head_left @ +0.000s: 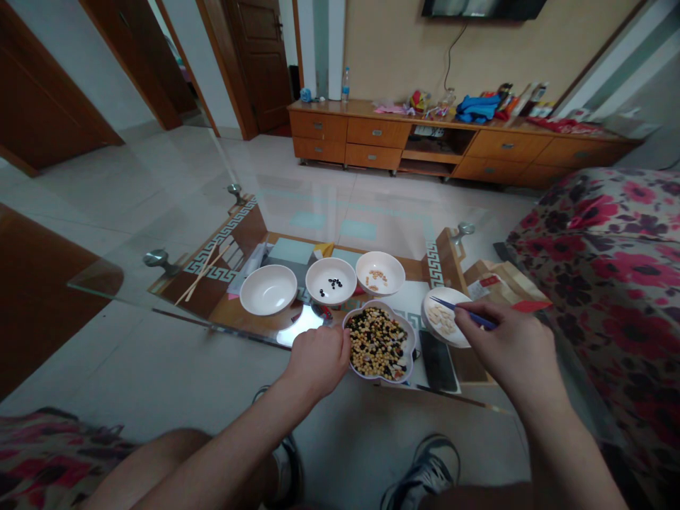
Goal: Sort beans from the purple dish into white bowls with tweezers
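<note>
left hand: pinched on the left rim of the flower bowl, well apart from the other hand
flower bowl: near edge of the glass counter, loaded with mixed beans
right hand: clamped on blue tweezers, tips by the pale seeds
further back: black beans and orangey seeds in separate white bowls
far wall: cluttered wooden cabinet

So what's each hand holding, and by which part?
The right hand holds blue tweezers mid-length; the left hand grips the scalloped bowl by its left rim.

The right hand partly hides its tweezers; the top edge crops the television.
</note>
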Motion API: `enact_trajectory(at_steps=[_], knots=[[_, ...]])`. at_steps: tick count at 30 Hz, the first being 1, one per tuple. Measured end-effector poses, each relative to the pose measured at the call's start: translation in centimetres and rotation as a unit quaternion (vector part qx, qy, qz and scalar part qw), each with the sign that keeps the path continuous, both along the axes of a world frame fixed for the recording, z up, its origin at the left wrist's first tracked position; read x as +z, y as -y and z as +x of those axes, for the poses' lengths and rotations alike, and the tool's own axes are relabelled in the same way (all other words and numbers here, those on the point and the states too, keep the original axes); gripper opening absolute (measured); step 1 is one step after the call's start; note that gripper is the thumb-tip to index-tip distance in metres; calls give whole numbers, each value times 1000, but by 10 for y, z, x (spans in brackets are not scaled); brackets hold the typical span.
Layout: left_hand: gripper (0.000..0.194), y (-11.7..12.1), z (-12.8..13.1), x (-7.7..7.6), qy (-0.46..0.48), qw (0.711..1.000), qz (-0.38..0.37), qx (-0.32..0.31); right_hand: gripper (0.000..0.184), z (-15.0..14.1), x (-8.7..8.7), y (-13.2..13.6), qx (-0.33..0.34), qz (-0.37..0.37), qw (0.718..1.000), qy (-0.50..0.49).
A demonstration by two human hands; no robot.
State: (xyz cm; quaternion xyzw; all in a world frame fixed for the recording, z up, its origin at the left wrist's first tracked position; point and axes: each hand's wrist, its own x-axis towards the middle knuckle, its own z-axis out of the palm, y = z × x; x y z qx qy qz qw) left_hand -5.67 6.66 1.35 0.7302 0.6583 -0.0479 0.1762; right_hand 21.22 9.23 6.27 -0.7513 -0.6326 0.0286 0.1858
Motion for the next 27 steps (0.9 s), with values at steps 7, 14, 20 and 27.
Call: enact_trajectory(at_steps=[7,14,20,27], knots=[[56,-1,1,2,-4,1000,-16,4,26,-17,-1,-1,139,-43,986,-87],[56,0,1,2,-4,1000,-10,1,23,-19,-9,4,196,-142,966,-92],[57,0,0,0,-7,1000,2,-1,23,-24,-5,6,219,-191,950,-118],[56,0,0,1,-6,1000,-1,2,20,-19,-7,11,221,-261,929,-143]])
